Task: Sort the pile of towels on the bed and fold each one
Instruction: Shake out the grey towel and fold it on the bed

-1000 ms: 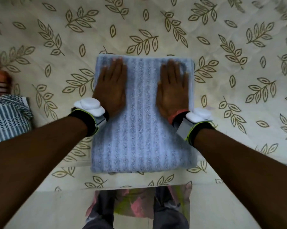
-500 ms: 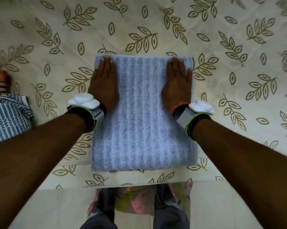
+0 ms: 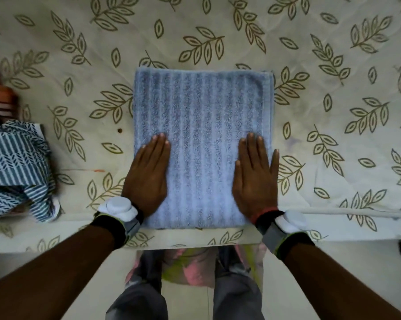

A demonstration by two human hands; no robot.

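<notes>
Two grips, left grip [image 3: 146, 179] and right grip [image 3: 255, 181], each wearing one wrist band [image 3: 118, 209], are pressing one blue towel [image 3: 202, 121], with one teal cloth [image 3: 12, 162] and one brown-striped cloth [image 3: 1, 100] lying left of the left grip.

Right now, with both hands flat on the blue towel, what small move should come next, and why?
The left hand and right hand lie flat on the near half of the blue towel, which looks smooth on the bed, so smoothing seems done. Probably pinch its near edge and fold it over to the far edge.
</notes>
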